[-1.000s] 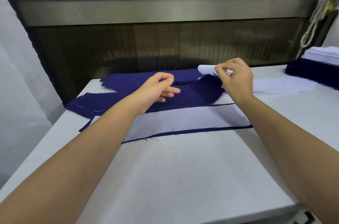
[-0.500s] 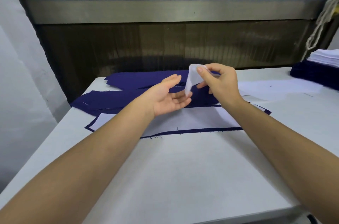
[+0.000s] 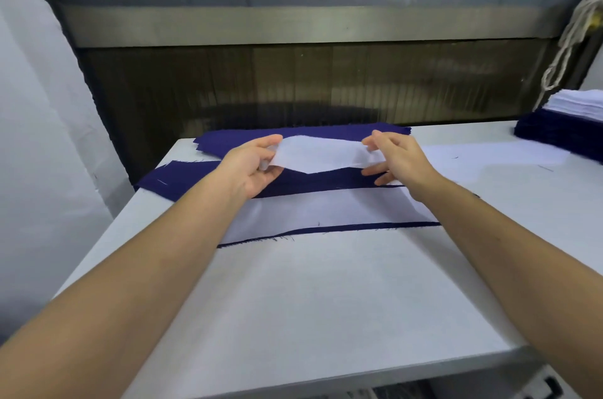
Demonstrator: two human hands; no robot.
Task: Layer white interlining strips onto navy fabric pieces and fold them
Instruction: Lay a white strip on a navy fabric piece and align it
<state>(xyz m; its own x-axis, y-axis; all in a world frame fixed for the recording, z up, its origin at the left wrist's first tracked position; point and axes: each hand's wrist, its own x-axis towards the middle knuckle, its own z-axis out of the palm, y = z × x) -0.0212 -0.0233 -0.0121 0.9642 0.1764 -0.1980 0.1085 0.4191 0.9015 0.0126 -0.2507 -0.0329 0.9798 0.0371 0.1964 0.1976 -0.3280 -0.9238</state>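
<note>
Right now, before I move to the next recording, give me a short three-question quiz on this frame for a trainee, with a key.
1. True or false: the white interlining strip lies flat on the table.
2. Of the left hand and the right hand, which holds the strip? A: left only. B: right only. C: both.
3. Fill in: on the stack at the far right, white pieces lie on top of ___ pieces.
Key: 1 false, it is held up above the navy fabric; 2 C; 3 navy.
</note>
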